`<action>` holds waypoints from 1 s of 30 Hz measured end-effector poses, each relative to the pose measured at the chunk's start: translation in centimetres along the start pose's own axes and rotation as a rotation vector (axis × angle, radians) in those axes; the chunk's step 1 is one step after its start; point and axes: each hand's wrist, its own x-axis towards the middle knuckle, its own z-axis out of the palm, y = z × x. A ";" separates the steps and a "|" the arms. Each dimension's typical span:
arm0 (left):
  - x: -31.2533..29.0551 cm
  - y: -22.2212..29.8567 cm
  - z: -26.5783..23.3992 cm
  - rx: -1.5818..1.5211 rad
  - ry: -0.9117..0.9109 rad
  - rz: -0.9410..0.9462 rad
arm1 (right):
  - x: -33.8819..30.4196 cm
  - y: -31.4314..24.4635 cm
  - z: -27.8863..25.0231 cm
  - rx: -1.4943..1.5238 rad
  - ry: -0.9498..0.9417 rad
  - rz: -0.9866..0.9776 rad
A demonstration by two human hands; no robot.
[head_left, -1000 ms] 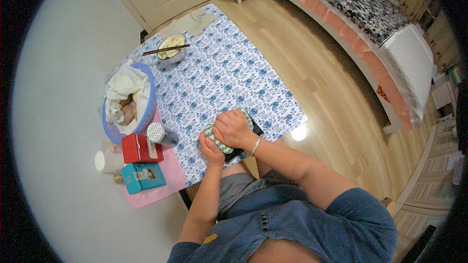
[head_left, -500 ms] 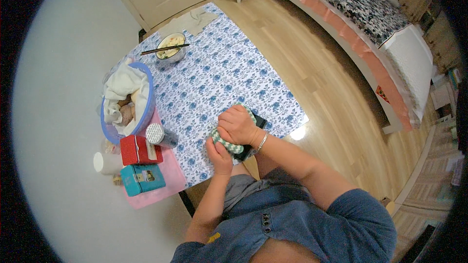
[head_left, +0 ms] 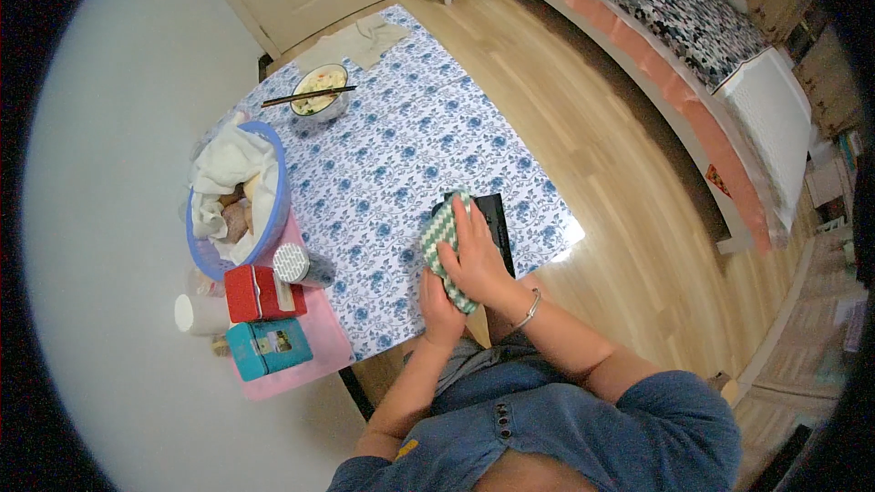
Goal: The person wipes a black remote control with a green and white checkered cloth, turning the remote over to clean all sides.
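Note:
Both hands are at the near right edge of the table, on a folded green-and-white zigzag cloth (head_left: 438, 230). My right hand (head_left: 478, 260) lies along its right side, fingers stretched over the top and thumb across the middle. The lower left end is gripped by my left hand (head_left: 441, 312), whose fingertips are partly hidden behind the cloth. A flat black object (head_left: 497, 223) lies on the table just to the right, partly covered by the cloth and my right hand; its kind I cannot make out.
On the blue-flowered tablecloth (head_left: 383, 155) stand a bowl of food (head_left: 321, 105) with chopsticks across it and a blue basket (head_left: 284, 178) lined with white cloth. A lidded cup (head_left: 292, 263), a red tin (head_left: 255, 293) and a teal tin (head_left: 264, 351) are at the left.
My hands have moved slightly right, and the cloth now stands more lengthwise. My right hand's fingers have straightened from a curled grip. More of the black object shows.

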 end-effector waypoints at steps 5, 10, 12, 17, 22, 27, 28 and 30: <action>3.7 -0.9 -0.5 -0.425 -0.226 -0.342 | -2.5 0.7 0.2 0.075 0.016 0.023; 7.0 0.5 -0.5 -0.300 -0.235 -0.090 | -2.4 1.4 0.0 0.321 0.147 0.106; 7.7 0.7 -0.5 -0.265 -0.236 -0.065 | -2.1 1.4 -0.8 0.332 0.193 0.091; 9.9 2.2 -0.8 -0.054 -0.055 0.032 | 0.1 1.2 -3.9 -0.072 0.367 -0.052; 7.8 0.3 1.3 0.045 -0.053 -0.086 | 0.6 3.3 -1.4 0.011 0.226 0.032; 7.1 0.5 0.3 -0.781 -0.296 -0.480 | 1.0 3.3 0.2 0.062 0.053 0.015; 7.2 0.4 0.3 -0.780 -0.295 -0.488 | 1.4 3.6 0.1 0.065 0.047 0.019; 7.3 0.3 0.3 -0.788 -0.299 -0.454 | 1.9 3.7 0.1 0.040 -0.022 0.006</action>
